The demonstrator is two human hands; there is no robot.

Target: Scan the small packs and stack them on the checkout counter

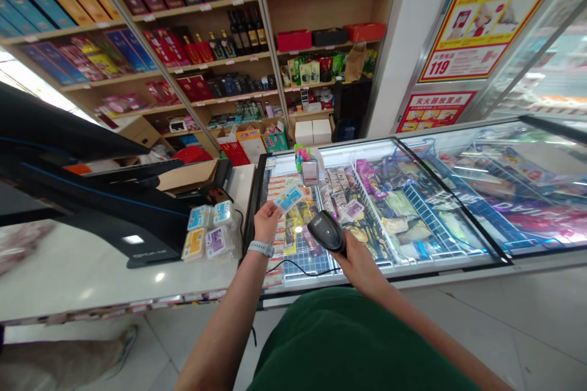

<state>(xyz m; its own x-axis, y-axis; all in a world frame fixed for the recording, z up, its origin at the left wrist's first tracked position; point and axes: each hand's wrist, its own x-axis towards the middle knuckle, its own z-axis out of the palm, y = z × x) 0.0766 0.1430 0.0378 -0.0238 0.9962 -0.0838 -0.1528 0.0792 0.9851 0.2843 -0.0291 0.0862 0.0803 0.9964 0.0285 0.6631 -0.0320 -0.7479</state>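
In my left hand I pinch a flat blue-and-white packet by its near corner, over the glass top of a freezer. My right hand is wrapped round the handle of a black barcode scanner, whose head points left, close to the packet. From the scanner a thin black cable runs left across the glass. Stacks of similar small packets in blue, yellow and purple stand on the white counter to the left. A purple-and-white packet shows just beyond the scanner.
The chest freezer stretches right, with wire baskets of packaged food inside. At the left, a black checkout terminal stands on the counter. Shelves of boxes and bottles rise behind. Another person's leg shows at lower left.
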